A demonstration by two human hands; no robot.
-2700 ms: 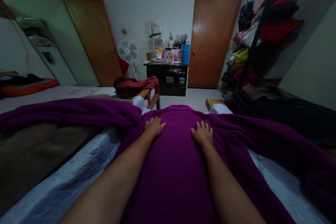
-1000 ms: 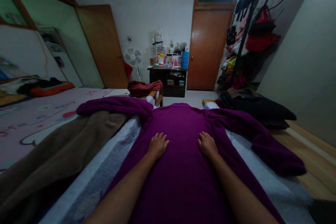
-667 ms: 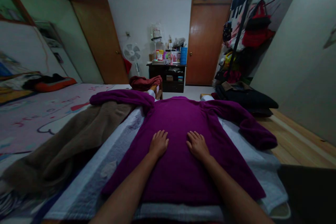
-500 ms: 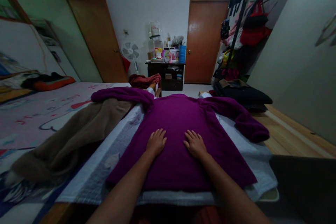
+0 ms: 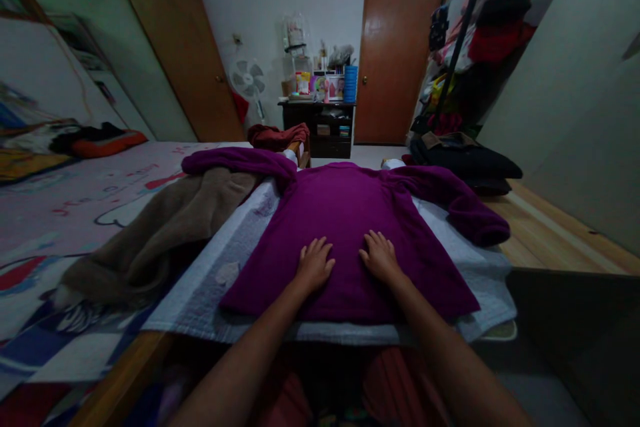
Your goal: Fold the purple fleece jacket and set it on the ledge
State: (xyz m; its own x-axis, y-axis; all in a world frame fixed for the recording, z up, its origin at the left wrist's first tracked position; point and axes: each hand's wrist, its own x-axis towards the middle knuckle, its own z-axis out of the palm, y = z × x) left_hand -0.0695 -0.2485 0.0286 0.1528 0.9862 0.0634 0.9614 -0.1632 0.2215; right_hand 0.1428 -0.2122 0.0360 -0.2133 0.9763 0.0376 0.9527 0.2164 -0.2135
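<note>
A purple long-sleeved top [image 5: 345, 207] lies spread out face down or face up, I cannot tell which, with its hem toward me and both sleeves stretched to the sides. My left hand [image 5: 315, 263] rests flat on its lower middle, fingers extended. To the right of it, my right hand [image 5: 381, 255] also lies on the fabric, palm down with fingers apart. Beneath the top is a pale blue-white cloth [image 5: 240, 240] covering the table. The top's left sleeve end lies over a brown fleecy garment [image 5: 165, 227].
On the left is a bed with a printed sheet [image 5: 110, 187]. Folded dark clothes [image 5: 465, 160] lie at the right on a wooden surface [image 5: 550, 233]. A reddish cloth [image 5: 277, 137], a fan [image 5: 249, 80] and a black cabinet [image 5: 320, 127] stand farther back.
The view has tilted downward, so the room sits higher in the picture. Both hands stay flat on the purple top, slightly more to the right in view.
</note>
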